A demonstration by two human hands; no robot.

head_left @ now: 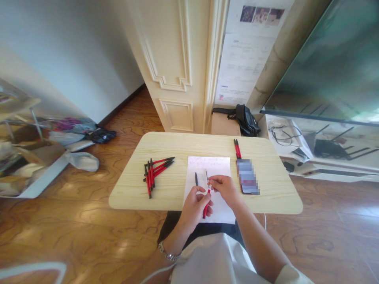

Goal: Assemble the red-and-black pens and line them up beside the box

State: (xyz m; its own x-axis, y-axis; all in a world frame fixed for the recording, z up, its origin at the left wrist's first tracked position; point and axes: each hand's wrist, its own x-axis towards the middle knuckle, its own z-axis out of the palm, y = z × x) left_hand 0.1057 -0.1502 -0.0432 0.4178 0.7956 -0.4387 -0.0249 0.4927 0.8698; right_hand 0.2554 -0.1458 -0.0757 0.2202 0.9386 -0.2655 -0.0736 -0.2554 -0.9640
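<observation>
My left hand (pixel 194 207) is closed round a red pen barrel (pixel 205 207), held tilted over a white sheet of paper (pixel 220 165). My right hand (pixel 226 188) pinches a thin refill (pixel 207 176) at the barrel's upper end. A small black pen part (pixel 196 178) lies on the paper just beyond my left hand. A pile of several red-and-black pens (pixel 155 171) lies on the wooden table (pixel 166 146) to the left. Two more red pens (pixel 237 148) lie at the right.
A blurred phone-like flat object (pixel 248 176) lies to the right of the paper. Beyond the table stand a cream panelled door (pixel 174 71), a black bag (pixel 245 118) and a low white shelf with cables (pixel 296 138). Clutter sits at the left on the floor.
</observation>
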